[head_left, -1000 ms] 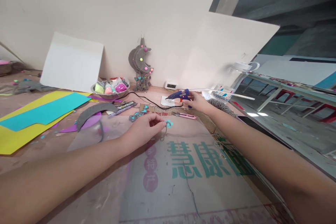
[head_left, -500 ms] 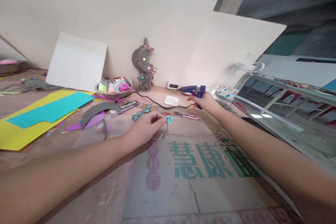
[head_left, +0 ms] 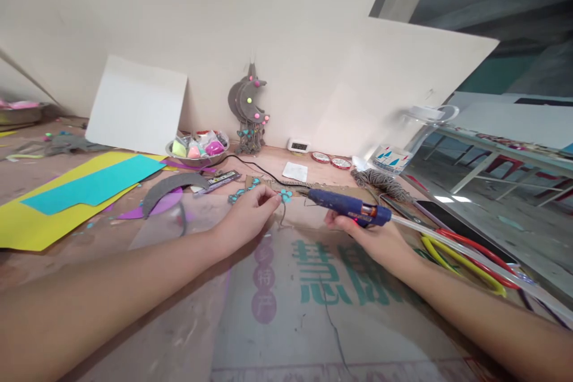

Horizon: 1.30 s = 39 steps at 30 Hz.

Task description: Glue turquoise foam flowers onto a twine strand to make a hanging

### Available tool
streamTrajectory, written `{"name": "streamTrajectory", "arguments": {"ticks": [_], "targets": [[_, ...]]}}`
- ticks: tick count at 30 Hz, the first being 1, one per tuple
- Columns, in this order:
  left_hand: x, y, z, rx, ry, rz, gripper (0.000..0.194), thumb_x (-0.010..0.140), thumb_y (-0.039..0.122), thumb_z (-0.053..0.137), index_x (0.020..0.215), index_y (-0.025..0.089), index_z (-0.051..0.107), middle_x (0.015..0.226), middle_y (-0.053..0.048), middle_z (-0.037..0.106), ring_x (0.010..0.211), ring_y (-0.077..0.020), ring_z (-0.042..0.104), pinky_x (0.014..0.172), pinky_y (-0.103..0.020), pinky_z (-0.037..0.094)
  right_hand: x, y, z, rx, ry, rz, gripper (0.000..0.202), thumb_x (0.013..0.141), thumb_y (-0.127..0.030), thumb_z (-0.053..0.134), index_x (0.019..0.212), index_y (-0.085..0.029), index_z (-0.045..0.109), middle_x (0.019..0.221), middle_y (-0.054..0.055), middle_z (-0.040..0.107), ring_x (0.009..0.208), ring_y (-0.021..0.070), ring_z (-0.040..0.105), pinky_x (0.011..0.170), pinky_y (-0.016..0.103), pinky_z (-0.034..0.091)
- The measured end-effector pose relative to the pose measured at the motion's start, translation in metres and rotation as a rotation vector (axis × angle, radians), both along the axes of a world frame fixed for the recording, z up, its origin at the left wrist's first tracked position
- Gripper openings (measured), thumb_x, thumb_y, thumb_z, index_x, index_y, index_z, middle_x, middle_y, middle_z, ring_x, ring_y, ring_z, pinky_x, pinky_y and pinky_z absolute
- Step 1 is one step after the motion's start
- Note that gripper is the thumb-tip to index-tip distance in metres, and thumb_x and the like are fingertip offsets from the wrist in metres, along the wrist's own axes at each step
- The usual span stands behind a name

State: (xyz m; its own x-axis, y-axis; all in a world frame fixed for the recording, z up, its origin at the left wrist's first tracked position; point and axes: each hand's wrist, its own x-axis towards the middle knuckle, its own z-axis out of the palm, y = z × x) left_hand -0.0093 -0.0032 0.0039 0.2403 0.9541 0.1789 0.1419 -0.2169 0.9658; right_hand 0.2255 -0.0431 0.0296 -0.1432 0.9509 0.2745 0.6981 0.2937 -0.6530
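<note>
My right hand [head_left: 378, 239] grips a blue hot glue gun [head_left: 347, 205], held level with its nozzle pointing left toward a small teal flower cutout [head_left: 286, 194]. My left hand [head_left: 248, 216] pinches that cutout and a thin grey string [head_left: 283, 215] against the flattened cardboard sheet [head_left: 322, 292] with green printed characters. A clear glue stick [head_left: 470, 250] trails from the back of the gun to the right. The gun's black cord [head_left: 255, 167] runs back across the table.
Yellow and teal paper sheets [head_left: 76, 191] lie at left, with a grey crescent piece [head_left: 172, 186] and a metal bowl of bright clay [head_left: 197, 149]. A grey moon hanging [head_left: 248, 107] leans on the wall. Twine [head_left: 380, 182], a phone [head_left: 452, 221] and coloured loops [head_left: 465, 253] lie at right.
My right hand has lifted the glue gun from its far resting spot and brought it toward me and left, nozzle close to the teal cutout. My left hand has stayed on the cutout.
</note>
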Motion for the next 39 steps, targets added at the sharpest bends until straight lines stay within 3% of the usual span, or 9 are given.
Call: {"name": "streamTrajectory", "arguments": {"ticks": [3, 11, 25, 33, 39], "targets": [[0.0001, 0.0014, 0.001, 0.016, 0.021, 0.0, 0.024, 0.078, 0.041, 0.049, 0.072, 0.017, 0.049, 0.054, 0.004, 0.048, 0.047, -0.0094, 0.043, 0.046, -0.021, 0.033, -0.007, -0.0045, 0.0005, -0.045, -0.01, 0.082, 0.022, 0.079, -0.042, 0.052, 0.081, -0.022, 0.062, 0.083, 0.003, 0.067, 0.079, 0.0213, 0.062, 0.071, 0.033, 0.051], [-0.0007, -0.0002, 0.0049, 0.051, 0.091, -0.029, 0.021, 0.08, 0.038, 0.047, 0.075, 0.017, 0.051, 0.055, 0.005, 0.047, 0.048, -0.0087, 0.04, 0.048, -0.021, 0.032, -0.0115, -0.0027, -0.0006, -0.028, -0.004, 0.036, 0.02, 0.074, -0.041, 0.059, 0.076, -0.021, 0.06, 0.076, 0.003, 0.064, 0.072, 0.0195, 0.061, 0.063, 0.03, 0.051], [0.0004, -0.002, 0.0046, 0.057, 0.087, -0.047, 0.02, 0.079, 0.036, 0.048, 0.075, 0.017, 0.051, 0.055, 0.005, 0.046, 0.049, -0.0088, 0.04, 0.047, -0.021, 0.031, -0.0097, 0.0005, -0.0053, -0.088, 0.003, 0.06, 0.026, 0.076, -0.041, 0.058, 0.093, -0.022, 0.06, 0.092, 0.003, 0.066, 0.086, 0.0207, 0.061, 0.074, 0.032, 0.052], [0.0008, -0.0018, 0.0057, 0.078, 0.058, -0.021, 0.021, 0.077, 0.037, 0.05, 0.072, 0.016, 0.052, 0.054, 0.003, 0.049, 0.05, -0.0099, 0.043, 0.047, -0.022, 0.034, -0.0105, -0.0012, -0.0051, -0.053, 0.019, 0.033, 0.026, 0.075, -0.038, 0.06, 0.097, -0.024, 0.063, 0.095, 0.002, 0.067, 0.087, 0.0209, 0.063, 0.071, 0.03, 0.053], [0.0007, -0.0016, 0.004, 0.059, 0.023, -0.036, 0.022, 0.077, 0.037, 0.05, 0.071, 0.016, 0.051, 0.054, 0.003, 0.049, 0.049, -0.0096, 0.042, 0.047, -0.021, 0.033, -0.0115, -0.0043, -0.0046, -0.034, -0.016, -0.05, 0.028, 0.074, -0.04, 0.06, 0.096, -0.023, 0.064, 0.087, 0.002, 0.069, 0.084, 0.0229, 0.064, 0.071, 0.032, 0.053]]}}
